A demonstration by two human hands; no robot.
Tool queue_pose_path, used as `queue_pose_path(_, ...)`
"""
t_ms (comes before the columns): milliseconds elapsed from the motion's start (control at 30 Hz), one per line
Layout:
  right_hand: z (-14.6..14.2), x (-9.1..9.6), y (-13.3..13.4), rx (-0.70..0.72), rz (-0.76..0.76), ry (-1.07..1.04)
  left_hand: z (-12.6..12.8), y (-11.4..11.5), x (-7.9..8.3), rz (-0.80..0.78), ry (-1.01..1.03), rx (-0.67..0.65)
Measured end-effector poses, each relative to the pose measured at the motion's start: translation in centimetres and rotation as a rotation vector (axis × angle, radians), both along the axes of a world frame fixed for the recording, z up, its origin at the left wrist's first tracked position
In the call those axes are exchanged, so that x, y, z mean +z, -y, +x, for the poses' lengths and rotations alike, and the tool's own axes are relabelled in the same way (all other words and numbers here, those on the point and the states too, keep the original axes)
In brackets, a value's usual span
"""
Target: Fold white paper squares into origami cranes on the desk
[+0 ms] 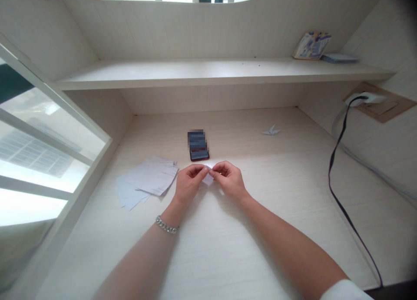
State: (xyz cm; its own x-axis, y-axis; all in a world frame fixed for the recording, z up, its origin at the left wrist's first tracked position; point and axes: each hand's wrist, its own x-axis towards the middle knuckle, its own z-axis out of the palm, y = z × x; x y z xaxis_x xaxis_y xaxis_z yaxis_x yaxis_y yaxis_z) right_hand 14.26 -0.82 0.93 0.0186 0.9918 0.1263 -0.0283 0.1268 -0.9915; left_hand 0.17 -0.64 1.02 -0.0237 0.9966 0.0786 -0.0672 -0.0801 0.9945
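"Your left hand [190, 179] pinches 1 side of the small white paper [207, 180], and your right hand [230, 178] pinches the other side, is it so?"

"Yes. You have this paper between your 2 hands, on the near side of the phone [199, 155], with 1 corner directed toward you. On each hand, thumb and forefinger are brought narrowly together on it. Whether it rests on the desk [221, 256] or is a little lifted, I cannot tell you."

"Which step have you in hand, then?"

"In my judgement, you are shaping a fold with the fingertips. Your fingers hide most of the edge, so the crease itself is not clear."

"And what does your next move call for?"

"I believe it calls for well-aligned edges and light, even pressure from your 2 thumbs, because so small a paper may slip easily."

"What lies farther from you?"

"Just beside your left hand, loose paper sheets [156, 178] are spread. Toward the back right, well apart from your hands, is 1 small pointed paper shape [271, 130]."
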Motion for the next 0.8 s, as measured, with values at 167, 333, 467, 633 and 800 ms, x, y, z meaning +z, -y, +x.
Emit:
queue_pose_path(167,-0.17,-0.13,-0.11,0.027,-0.047,-0.098,-0.18,-0.13,-0.26,-0.005,-0.030,0.002)
queue_pose_path(333,-0.03,-0.25,-0.23,0.057,-0.112,-0.139,-0.29,-0.27,-0.56,-0.016,-0.075,0.060)
queue_pose_path(467,0.02,-0.24,-0.27,0.087,-0.125,-0.159,-0.31,-0.37,-0.79,-0.036,-0.052,0.110)
queue_pose_path(633,-0.06,-0.09,-0.30,0.034,-0.138,-0.171,-0.19,-0.29,-0.65,-0.041,-0.004,0.113)
queue_pose_path(800,-0.01,-0.18,-0.44,0.012,-0.169,-0.170,-0.02,-0.12,-0.23,-0.045,0.007,0.110)
